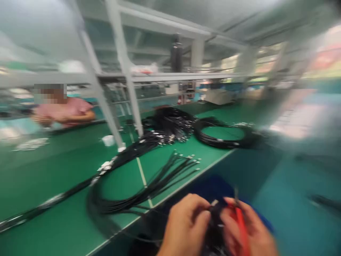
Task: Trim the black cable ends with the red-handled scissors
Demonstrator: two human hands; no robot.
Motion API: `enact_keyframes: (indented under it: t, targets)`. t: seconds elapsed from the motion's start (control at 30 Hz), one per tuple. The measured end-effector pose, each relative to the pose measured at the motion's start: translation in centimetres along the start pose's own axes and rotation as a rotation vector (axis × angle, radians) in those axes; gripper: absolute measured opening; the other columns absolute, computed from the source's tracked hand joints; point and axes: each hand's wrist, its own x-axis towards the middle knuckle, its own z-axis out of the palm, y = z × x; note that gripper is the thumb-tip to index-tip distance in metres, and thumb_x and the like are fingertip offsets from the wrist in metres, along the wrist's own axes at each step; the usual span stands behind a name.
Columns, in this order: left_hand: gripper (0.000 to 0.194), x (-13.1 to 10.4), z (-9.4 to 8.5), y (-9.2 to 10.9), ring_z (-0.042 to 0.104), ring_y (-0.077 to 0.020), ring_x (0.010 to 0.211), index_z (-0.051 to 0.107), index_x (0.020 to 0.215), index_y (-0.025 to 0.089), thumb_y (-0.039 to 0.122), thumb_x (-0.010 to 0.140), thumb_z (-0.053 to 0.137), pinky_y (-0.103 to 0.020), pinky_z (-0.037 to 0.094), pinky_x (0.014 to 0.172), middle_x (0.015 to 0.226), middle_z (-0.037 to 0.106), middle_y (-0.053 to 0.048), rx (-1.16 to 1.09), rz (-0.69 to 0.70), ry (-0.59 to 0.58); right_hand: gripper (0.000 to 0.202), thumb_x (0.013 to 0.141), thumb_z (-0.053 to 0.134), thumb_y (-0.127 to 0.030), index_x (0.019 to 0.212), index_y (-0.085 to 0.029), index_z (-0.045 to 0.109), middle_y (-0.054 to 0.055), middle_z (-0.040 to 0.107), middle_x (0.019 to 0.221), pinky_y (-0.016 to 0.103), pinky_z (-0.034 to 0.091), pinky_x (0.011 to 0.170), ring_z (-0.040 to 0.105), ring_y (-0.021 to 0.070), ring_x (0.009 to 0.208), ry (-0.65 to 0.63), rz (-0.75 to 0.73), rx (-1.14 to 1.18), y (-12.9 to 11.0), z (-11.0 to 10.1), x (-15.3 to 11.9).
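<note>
My left hand (188,222) is closed at the bottom of the head view, thumb and fingers pinched on a thin black cable with a small pale connector (214,202) at its tip. To its right, my right hand (247,225) is wrapped round a red-handled tool (241,227) whose thin metal tip points up. Dark cables (214,227) hang between both hands, blurred by motion. Left of them, a curved bundle of black cables (128,204) with white ends lies on the green table (66,170).
Further back lie a black cable pile (170,124) and a coiled bundle (221,142). A long bundle runs to the left edge. Shelf posts (125,64) rise from the table, near a white cup (108,140). A person in pink (64,112) sits across. Something blue (213,186) is behind my hands.
</note>
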Motion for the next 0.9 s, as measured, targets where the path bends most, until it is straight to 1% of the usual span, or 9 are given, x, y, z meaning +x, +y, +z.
enact_keyframes:
  t: [0.03, 0.1, 0.17, 0.23, 0.47, 0.6, 0.7, 0.8, 0.9]
  targets:
    - [0.014, 0.3, 0.0, -0.4, 0.058, -0.0191, 0.071, 0.068, 0.079, 0.022, 0.017, 0.077, 0.055, -0.027, 0.044, 0.066, 0.076, 0.066, -0.003, -0.024, 0.008, -0.034, 0.042, 0.062, 0.079, -0.026, 0.098, -0.026, 0.057, -0.005, 0.061, 0.061, 0.017, 0.036, 0.031, 0.048, 0.0075, 0.034, 0.014, 0.026, 0.038, -0.7, 0.6, -0.3]
    - [0.013, 0.7, -0.1, -0.9, 0.057, -0.0179, 0.068, 0.068, 0.075, 0.019, 0.021, 0.078, 0.056, -0.024, 0.043, 0.063, 0.072, 0.065, -0.003, -0.079, 0.015, -0.079, 0.044, 0.06, 0.081, -0.024, 0.097, -0.024, 0.057, -0.003, 0.065, 0.069, 0.017, 0.038, 0.035, 0.049, 0.0063, 0.039, 0.059, -0.012, 0.139, -1.6, 2.1, -0.3]
    - [0.012, 0.7, 0.0, -1.0, 0.056, -0.0168, 0.063, 0.068, 0.071, 0.018, 0.023, 0.076, 0.058, -0.023, 0.042, 0.06, 0.068, 0.064, -0.002, -0.097, 0.003, -0.057, 0.043, 0.06, 0.08, -0.022, 0.096, -0.024, 0.056, -0.002, 0.066, 0.072, 0.018, 0.041, 0.039, 0.053, 0.0081, 0.044, 0.079, -0.035, 0.178, -2.1, 3.4, -0.1]
    - [0.012, 0.6, 0.1, -1.0, 0.056, -0.0164, 0.06, 0.067, 0.068, 0.018, 0.024, 0.075, 0.059, -0.022, 0.042, 0.057, 0.065, 0.064, -0.002, -0.08, -0.016, -0.032, 0.043, 0.061, 0.079, -0.02, 0.096, -0.023, 0.055, -0.001, 0.067, 0.073, 0.019, 0.044, 0.041, 0.056, 0.0099, 0.048, 0.078, -0.04, 0.191, -2.4, 4.0, -0.2]
    - [0.012, 0.6, 0.6, -1.2, 0.06, -0.0193, 0.066, 0.068, 0.068, 0.019, 0.025, 0.075, 0.06, -0.024, 0.046, 0.062, 0.068, 0.067, -0.004, -0.045, -0.073, -0.061, 0.041, 0.062, 0.078, -0.02, 0.096, -0.023, 0.054, -0.003, 0.066, 0.071, 0.022, 0.048, 0.05, 0.061, 0.0128, 0.056, 0.093, -0.009, 0.216, -2.0, 3.9, -0.3]
    - [0.013, 0.6, 0.8, -1.2, 0.059, -0.0185, 0.064, 0.069, 0.067, 0.02, 0.024, 0.075, 0.06, -0.023, 0.045, 0.06, 0.067, 0.066, -0.003, -0.029, -0.069, -0.036, 0.039, 0.064, 0.077, -0.02, 0.096, -0.023, 0.054, -0.003, 0.065, 0.069, 0.022, 0.048, 0.05, 0.061, 0.0128, 0.055, 0.103, -0.017, 0.177, -1.9, 3.9, -0.1]
    - [0.014, 0.5, 0.7, -1.1, 0.059, -0.0184, 0.065, 0.069, 0.067, 0.021, 0.023, 0.076, 0.059, -0.023, 0.044, 0.06, 0.067, 0.067, -0.003, -0.003, -0.066, -0.052, 0.037, 0.066, 0.075, -0.02, 0.095, -0.023, 0.053, -0.004, 0.063, 0.068, 0.023, 0.046, 0.049, 0.06, 0.0127, 0.054, 0.09, -0.038, 0.161, -1.7, 4.0, -0.1]
    - [0.013, 0.5, 0.6, -1.3, 0.061, -0.0192, 0.068, 0.068, 0.069, 0.019, 0.023, 0.076, 0.059, -0.024, 0.045, 0.063, 0.07, 0.069, -0.004, -0.072, -0.107, -0.107, 0.035, 0.067, 0.074, -0.019, 0.094, -0.023, 0.053, -0.005, 0.06, 0.066, 0.022, 0.045, 0.049, 0.058, 0.012, 0.053, 0.075, -0.037, 0.173, -1.7, 4.1, -0.1]
    - [0.013, 0.4, 0.7, -1.9, 0.059, -0.0172, 0.064, 0.062, 0.068, 0.018, 0.026, 0.076, 0.058, -0.023, 0.044, 0.06, 0.067, 0.066, -0.003, -0.201, -0.144, -0.123, 0.033, 0.067, 0.072, -0.018, 0.093, -0.022, 0.054, -0.005, 0.058, 0.065, 0.022, 0.044, 0.048, 0.055, 0.0109, 0.05, 0.064, 0.049, 0.248, -1.7, 4.3, -0.2]
